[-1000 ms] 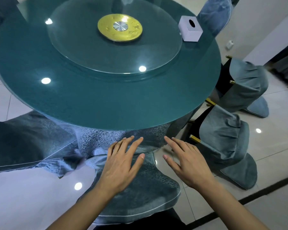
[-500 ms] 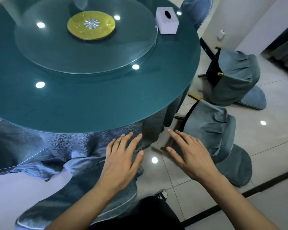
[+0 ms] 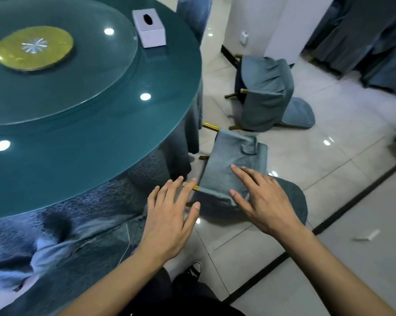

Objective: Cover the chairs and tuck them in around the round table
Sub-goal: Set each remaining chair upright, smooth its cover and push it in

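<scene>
The round teal table fills the upper left, draped in a blue patterned cloth below its rim. A chair in a grey-blue cover lies tipped over on the tiles right of the table, its gold legs pointing toward the table. A second tipped, covered chair lies farther back. My left hand hovers open with spread fingers near a gold leg of the near chair. My right hand is open above the near chair's cover. Neither hand holds anything.
A covered chair sits at lower left by the table skirt. On the table stand a glass turntable with a gold disc and a white tissue box. A white wall corner rises behind; another covered chair stands at the far side.
The view has swung right, away from the chair at the table's front toward the tipped chair. Both open hands moved right with it and now hover over that chair.
</scene>
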Motion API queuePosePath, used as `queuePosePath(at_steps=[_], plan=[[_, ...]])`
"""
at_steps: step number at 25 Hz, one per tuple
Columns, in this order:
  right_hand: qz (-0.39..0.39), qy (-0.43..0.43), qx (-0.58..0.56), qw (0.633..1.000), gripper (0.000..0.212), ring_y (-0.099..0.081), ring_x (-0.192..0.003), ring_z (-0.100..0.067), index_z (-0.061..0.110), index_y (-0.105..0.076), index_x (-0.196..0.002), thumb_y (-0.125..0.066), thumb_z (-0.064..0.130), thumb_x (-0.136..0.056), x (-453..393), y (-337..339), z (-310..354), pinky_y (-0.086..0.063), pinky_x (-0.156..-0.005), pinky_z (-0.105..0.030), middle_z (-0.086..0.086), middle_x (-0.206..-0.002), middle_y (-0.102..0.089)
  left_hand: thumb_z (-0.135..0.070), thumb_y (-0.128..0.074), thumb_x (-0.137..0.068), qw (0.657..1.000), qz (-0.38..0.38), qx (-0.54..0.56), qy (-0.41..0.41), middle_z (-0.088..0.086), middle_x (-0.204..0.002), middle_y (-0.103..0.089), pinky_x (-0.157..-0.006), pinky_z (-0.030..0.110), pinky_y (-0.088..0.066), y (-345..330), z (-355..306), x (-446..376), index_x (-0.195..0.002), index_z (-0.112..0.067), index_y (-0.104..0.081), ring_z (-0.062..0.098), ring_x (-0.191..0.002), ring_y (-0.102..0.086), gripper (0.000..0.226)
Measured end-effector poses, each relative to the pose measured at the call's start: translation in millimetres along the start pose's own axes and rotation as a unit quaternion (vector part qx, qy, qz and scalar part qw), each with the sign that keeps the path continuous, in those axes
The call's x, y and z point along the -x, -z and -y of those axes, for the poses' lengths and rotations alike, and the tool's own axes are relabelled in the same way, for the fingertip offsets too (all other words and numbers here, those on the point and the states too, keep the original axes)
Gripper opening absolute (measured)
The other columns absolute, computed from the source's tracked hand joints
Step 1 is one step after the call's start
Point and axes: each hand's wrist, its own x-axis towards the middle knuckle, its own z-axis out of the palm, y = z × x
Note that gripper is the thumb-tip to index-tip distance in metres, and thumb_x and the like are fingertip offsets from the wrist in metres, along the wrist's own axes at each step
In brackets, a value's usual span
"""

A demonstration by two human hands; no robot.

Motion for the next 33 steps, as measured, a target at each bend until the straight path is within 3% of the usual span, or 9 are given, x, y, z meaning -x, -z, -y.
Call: queuePosePath(at_steps=[11,16,22,27,33], plan=[[-0.035,-0.079,0.031,0.996,0.061,-0.049,-0.129,-0.021,0.036,-0.023,-0.155,-0.029,0.063,-0.100,18,28,-123,-0.039,-0.108,-0.038,-0.002,-0.145,-0.049,-0.060,-0.007,-0.100,0.997,0.020,0.006,-0.071,-0.003,-0.159,-0.032,-0.122,0.045,-0.017,-52,-99,-66,-0.155,-0.037,-0.024,0.016,-0.148,-0.024,0.062],[-0.046,-0.097,0.037,0.993,0.062,-0.051,-0.128,-0.023,0.035,-0.027,-0.154,-0.027,0.064,-0.099,-4,45,-179,-0.040,-0.106,-0.039,-0.003,-0.144,-0.051,-0.057,-0.014,-0.101,0.997,0.015,-0.003,-0.074,-0.001,-0.158,-0.033,-0.122,0.045,-0.018,-72,-132,-110,-0.155,-0.036,-0.024,0.018,-0.147,-0.026,0.059],[-0.038,-0.076,0.047,0.995,0.061,-0.052,-0.126,-0.023,0.034,-0.028,-0.154,-0.028,0.061,-0.100,-55,68,-244,-0.041,-0.105,-0.039,-0.002,-0.143,-0.051,-0.055,-0.018,-0.101,0.998,0.008,-0.001,-0.059,0.002,-0.156,-0.034,-0.119,0.047,-0.022,-92,-181,-178,-0.155,-0.034,-0.025,0.021,-0.144,-0.030,0.058],[-0.034,-0.045,0.051,0.997,0.060,-0.051,-0.127,-0.023,0.033,-0.028,-0.154,-0.030,0.059,-0.100,-94,82,-293,-0.039,-0.106,-0.038,-0.002,-0.145,-0.050,-0.058,-0.011,-0.099,0.999,0.008,-0.009,-0.034,0.002,-0.160,-0.028,-0.121,0.049,-0.017,-101,-216,-226,-0.156,-0.035,-0.020,0.022,-0.148,-0.023,0.061],[-0.018,-0.006,0.044,0.999,0.061,-0.050,-0.129,-0.022,0.034,-0.026,-0.155,-0.027,0.061,-0.100,-118,88,-328,-0.039,-0.108,-0.038,-0.001,-0.147,-0.048,-0.057,-0.012,-0.099,1.000,-0.006,-0.008,0.010,0.003,-0.161,-0.028,-0.121,0.051,-0.017,-101,-244,-248,-0.156,-0.034,-0.020,0.023,-0.149,-0.022,0.062]])
